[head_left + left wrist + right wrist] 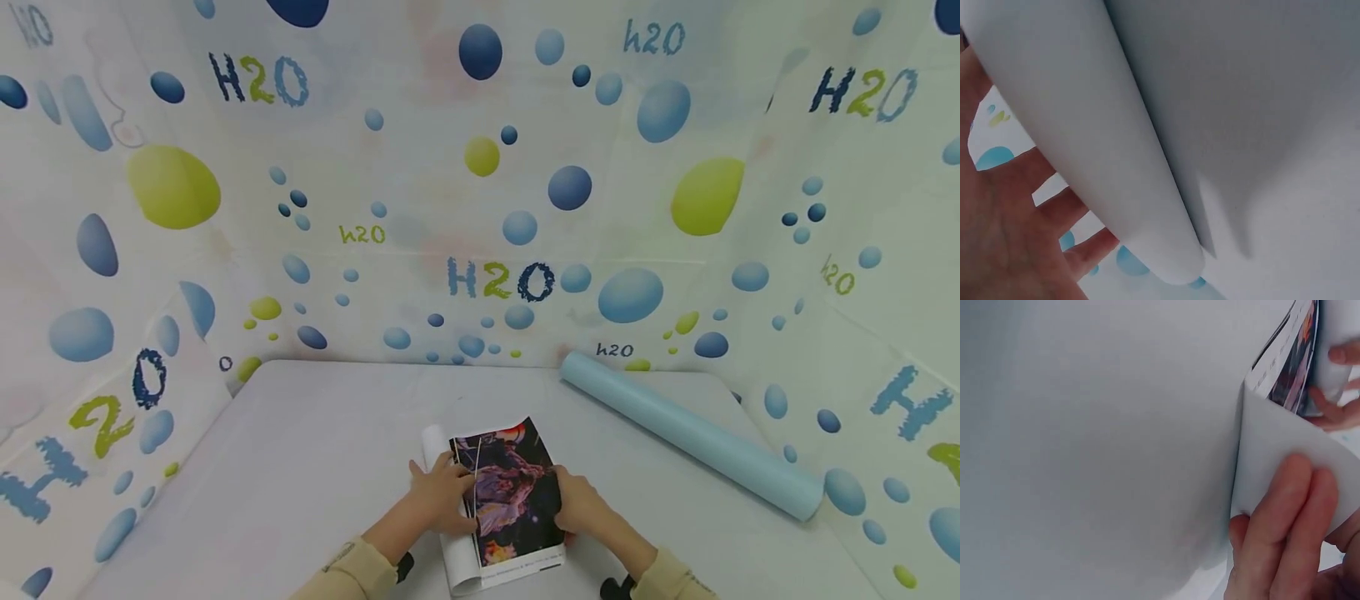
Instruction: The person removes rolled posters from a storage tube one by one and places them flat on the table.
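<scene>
A poster [517, 492] with a dark, colourful picture lies partly rolled on the table. Its white back forms a roll [459, 557] along the left side, also seen as a pale tube [1085, 137] in the left wrist view. My left hand [442, 497] rests across this roll with spread fingers, its fingertips reaching the printed face. At the opposite edge my right hand [581, 502] pinches the sheet. Up close in the right wrist view, the fingers [1282, 512] lie against the white back, while the thumb's hold is mostly hidden.
A long light-blue roll [690, 433] lies diagonally on the right side of the white table [315, 467]. A curtain [420, 183] printed with bubbles and H2O lettering hangs behind the table and along both sides.
</scene>
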A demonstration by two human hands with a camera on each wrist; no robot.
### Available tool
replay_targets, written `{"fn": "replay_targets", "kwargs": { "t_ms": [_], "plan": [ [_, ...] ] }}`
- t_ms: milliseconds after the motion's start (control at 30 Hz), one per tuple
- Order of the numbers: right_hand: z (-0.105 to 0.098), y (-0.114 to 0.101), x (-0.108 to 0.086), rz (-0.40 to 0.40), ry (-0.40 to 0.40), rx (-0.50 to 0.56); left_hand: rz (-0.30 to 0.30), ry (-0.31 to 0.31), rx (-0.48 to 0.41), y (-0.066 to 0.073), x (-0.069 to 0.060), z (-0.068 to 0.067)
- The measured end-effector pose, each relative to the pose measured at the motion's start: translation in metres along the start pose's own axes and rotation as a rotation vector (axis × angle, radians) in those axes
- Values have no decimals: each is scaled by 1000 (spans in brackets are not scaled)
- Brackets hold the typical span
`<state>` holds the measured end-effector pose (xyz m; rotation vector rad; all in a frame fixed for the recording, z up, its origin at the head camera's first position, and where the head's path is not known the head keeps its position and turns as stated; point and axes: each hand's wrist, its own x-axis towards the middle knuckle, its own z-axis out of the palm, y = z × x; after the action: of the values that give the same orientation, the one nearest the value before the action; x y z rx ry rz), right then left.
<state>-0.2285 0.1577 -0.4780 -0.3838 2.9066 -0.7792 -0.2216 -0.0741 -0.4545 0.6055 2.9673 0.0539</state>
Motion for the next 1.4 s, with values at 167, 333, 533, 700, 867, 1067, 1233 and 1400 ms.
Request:
{"fn": "replay_targets", "kwargs": {
  "t_ms": [167, 333, 533, 700, 867, 1067, 1233, 1400],
  "plan": [
    [-2, 9, 0, 25, -1, 7, -14, 38, -52, -10, -2, -3],
    [-4, 14, -3, 38, 28, -30, -77, 27, -52, -21, -3, -3],
    [-6, 23, -7, 53, 51, -46, -94, 0, -45, -29, -6, 4],
    [-9, 27, -9, 70, 40, -30, -104, -17, -9, -30, -7, 4],
    [-10, 29, -9, 64, 49, -35, -150, -48, 100, -27, -8, -5],
    [-14, 34, -12, 82, 47, -42, -272, -119, 183, -35, -10, -15],
    [-21, 40, -17, 109, 38, -27, -249, -123, 185, -44, -14, -12],
    [-23, 47, -20, 132, 7, 9, -233, -114, 194, -47, -17, -12]
  ]
}}
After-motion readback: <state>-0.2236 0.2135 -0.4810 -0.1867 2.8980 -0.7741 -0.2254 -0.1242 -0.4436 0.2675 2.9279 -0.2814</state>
